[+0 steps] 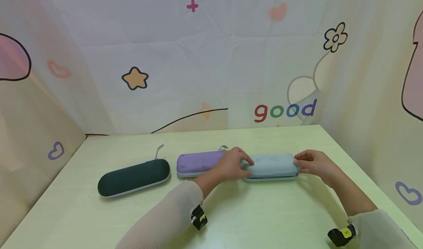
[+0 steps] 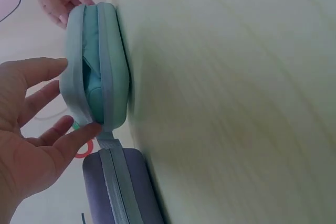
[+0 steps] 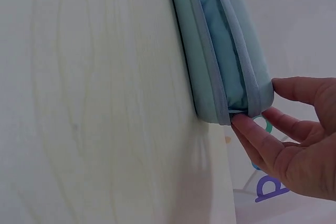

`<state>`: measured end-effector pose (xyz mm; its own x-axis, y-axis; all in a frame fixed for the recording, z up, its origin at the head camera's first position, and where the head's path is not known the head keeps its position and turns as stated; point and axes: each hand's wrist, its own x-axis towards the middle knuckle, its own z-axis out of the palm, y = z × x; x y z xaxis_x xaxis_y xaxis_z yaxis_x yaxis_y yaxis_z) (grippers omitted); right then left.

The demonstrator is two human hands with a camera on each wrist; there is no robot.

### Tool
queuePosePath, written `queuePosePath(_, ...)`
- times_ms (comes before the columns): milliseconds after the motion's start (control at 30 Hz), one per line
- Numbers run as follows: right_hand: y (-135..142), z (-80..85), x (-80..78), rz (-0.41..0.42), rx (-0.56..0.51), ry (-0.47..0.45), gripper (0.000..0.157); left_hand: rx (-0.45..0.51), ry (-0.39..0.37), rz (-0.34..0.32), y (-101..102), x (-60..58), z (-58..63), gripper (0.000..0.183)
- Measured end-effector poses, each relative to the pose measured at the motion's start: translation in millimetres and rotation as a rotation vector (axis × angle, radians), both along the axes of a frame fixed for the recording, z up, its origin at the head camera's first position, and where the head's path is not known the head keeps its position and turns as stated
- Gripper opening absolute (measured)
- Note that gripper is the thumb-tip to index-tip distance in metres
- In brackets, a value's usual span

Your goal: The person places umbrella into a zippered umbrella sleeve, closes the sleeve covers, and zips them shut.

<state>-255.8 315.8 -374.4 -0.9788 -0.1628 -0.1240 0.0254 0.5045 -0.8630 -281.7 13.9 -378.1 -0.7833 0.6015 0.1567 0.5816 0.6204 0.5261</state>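
Note:
A light blue zip case [image 1: 272, 165] lies lengthwise on the table, its zipped side parted so that a teal inner lining [image 3: 223, 40] shows in the gap. My left hand [image 1: 234, 164] holds the lid at the left end of this case, fingertips on the top and at the zip edge. At the opposite end, my right hand [image 1: 315, 164] pinches the lid's corner between thumb and fingers. Just left of the light blue case is a purple zip case [image 1: 198, 162], partly hidden behind my left hand and forearm.
A dark green zip case [image 1: 133, 178] with a light strap [image 1: 159, 150] sits at the left of the pale table [image 1: 244, 219]. Behind the table hangs a printed curtain [image 1: 211, 58], and more cloth closes off both sides.

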Motion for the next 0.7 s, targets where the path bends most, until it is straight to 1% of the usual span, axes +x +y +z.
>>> queuePosePath(133, 0.4, -2.0, 1.4, 0.011, 0.021, 0.018, 0.052, -0.016, 0.016, 0.017, 1.1, 4.1, -2.7, 0.013)
queuePosePath(300, -1.8, -1.1, 4.0, 0.034, 0.061, 0.039, 0.042, -0.023, 0.032, 0.037, 3.1, 6.0, -8.2, 0.01)
queuePosePath(367, -3.1, 0.3, 4.6, 0.037, 0.078, 0.041, 0.038, -0.012, 0.041, 0.045, 3.7, 6.9, -9.5, 0.01)
queuePosePath(433, -4.1, 1.6, 4.4, 0.036, 0.091, 0.038, 0.037, 0.024, 0.042, 0.072, 4.6, 8.1, -9.9, 0.01)
queuePosePath(500, -5.0, 2.9, 4.1, 0.029, 0.101, 0.029, 0.039, 0.085, 0.011, 0.151, 6.0, 9.5, -10.4, 0.008)
queuePosePath(600, -5.6, 4.5, 3.7, 0.016, 0.106, 0.006, 0.047, 0.187, -0.069, 0.317, 9.6, 12.7, -8.9, 0.012)
queuePosePath(667, -5.5, 5.5, 3.9, 0.007, 0.1, -0.015, 0.053, 0.2, -0.097, 0.403, 13.0, 15.0, -6.3, 0.018)
queuePosePath(700, -5.1, 5.9, 4.1, 0.004, 0.092, -0.023, 0.056, 0.189, -0.104, 0.42, 15.1, 16.0, -4.5, 0.021)
